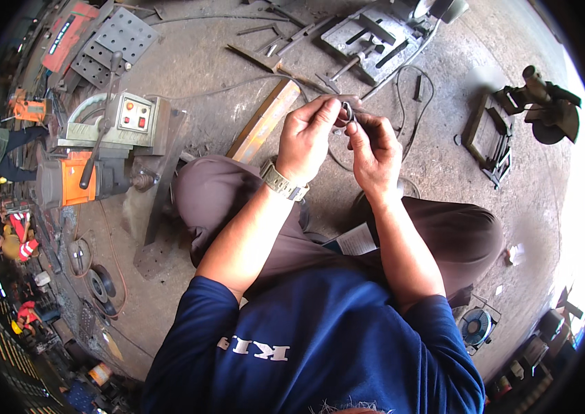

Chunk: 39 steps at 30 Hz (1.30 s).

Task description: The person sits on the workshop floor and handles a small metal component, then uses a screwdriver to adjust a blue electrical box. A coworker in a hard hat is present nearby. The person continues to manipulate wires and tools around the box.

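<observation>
My left hand point(304, 141) and my right hand point(378, 155) meet in front of my knees, raised above the floor. Between their fingertips they pinch a small dark ring-shaped piece point(349, 112); its exact kind is too small to tell. Thumb and forefinger close on it from either side, and the other fingers are curled and partly hidden. A watch point(282, 181) with a pale band is on my left wrist. Left of my knee lies an orange and grey magnetic drill point(96, 148), on its side against a steel beam point(168, 162).
A rusty steel bar point(265, 121) lies just beyond my left hand. Farther off are a hammer point(345, 67), a slotted metal base point(375, 41), loose cables and drilled plates point(123, 38). A chop saw point(547, 107) stands right, a fan point(477, 326) lower right. Other people point(3, 148) are far left.
</observation>
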Available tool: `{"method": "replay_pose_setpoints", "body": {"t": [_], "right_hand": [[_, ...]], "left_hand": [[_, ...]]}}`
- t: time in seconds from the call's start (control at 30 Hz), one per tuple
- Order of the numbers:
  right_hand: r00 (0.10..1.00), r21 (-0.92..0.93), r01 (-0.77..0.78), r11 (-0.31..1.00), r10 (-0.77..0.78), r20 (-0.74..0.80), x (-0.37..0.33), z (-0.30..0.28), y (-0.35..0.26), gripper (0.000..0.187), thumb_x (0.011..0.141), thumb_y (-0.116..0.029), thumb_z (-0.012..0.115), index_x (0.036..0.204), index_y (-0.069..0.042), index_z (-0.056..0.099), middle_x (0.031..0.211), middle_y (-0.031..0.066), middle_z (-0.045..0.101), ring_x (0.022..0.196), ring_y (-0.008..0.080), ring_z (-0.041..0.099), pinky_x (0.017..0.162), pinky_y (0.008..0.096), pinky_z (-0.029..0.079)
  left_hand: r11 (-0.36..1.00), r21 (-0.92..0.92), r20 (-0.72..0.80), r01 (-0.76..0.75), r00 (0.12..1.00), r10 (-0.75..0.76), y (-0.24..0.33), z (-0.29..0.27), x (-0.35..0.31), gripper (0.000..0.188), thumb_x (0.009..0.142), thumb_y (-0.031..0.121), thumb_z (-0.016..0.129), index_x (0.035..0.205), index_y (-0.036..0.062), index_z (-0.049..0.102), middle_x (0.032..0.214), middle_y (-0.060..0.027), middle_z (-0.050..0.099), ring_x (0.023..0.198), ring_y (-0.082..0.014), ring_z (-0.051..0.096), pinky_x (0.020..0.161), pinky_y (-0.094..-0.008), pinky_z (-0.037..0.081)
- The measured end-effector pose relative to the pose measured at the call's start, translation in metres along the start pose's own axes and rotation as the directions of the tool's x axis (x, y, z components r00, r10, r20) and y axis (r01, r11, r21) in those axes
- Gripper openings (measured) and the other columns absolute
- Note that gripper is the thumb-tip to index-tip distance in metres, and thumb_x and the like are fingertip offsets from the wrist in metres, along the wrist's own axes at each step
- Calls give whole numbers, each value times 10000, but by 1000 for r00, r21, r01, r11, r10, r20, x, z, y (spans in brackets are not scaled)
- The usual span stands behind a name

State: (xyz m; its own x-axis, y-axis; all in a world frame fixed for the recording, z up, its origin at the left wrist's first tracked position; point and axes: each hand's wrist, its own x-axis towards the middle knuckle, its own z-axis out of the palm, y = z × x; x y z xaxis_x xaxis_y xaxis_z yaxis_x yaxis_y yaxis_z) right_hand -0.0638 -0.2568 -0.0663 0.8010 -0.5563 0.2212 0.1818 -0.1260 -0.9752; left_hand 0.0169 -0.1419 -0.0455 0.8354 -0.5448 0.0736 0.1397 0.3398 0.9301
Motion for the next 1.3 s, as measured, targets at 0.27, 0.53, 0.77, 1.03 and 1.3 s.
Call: {"method": "replay_pose_setpoints", "body": {"t": [0.27,0.53,0.77,1.03,1.3], "right_hand": [[994,-15,86,996,-87,-60,-13,-6,-35,139,926,-95,731,1001,-1,661,772,50,700,697,71,615,648,241,506],[946,-128,300,945,-312,-86,-37,-7,-75,147,879,-68,770,947,-9,653,787,70,691,714,82,615,662,263,511],[934,-291,320,901,-352,-62,-54,-25,-106,152,849,-102,765,927,-35,653,816,156,630,715,276,638,645,376,503],[946,-410,253,876,-313,-86,-69,-60,-116,152,931,-166,652,957,-28,595,861,214,662,843,443,653,707,495,516],[943,-376,156,914,-251,-219,-67,-78,-125,220,984,-148,627,1162,-19,639,819,177,702,754,248,719,682,364,535]], "left_hand": [[989,-79,-36,-129,991,126,21,21,-18,208,1040,92,534,1153,-27,662,1079,-134,724,907,-171,701,844,-318,573],[951,-87,55,-297,952,302,53,34,-46,158,1036,51,527,1104,-32,644,1056,-120,733,956,-139,696,874,-269,572],[950,-22,20,-312,950,312,51,50,-57,169,1022,54,520,1083,-29,654,1051,-124,725,946,-169,678,874,-308,547],[943,-325,224,-70,963,149,41,77,-54,184,1050,193,530,1077,41,628,1083,-112,695,978,-189,653,876,-347,528],[913,-392,145,110,988,-56,12,75,-21,224,1046,244,548,1063,44,649,1019,-92,709,856,-181,670,747,-303,520]]}}
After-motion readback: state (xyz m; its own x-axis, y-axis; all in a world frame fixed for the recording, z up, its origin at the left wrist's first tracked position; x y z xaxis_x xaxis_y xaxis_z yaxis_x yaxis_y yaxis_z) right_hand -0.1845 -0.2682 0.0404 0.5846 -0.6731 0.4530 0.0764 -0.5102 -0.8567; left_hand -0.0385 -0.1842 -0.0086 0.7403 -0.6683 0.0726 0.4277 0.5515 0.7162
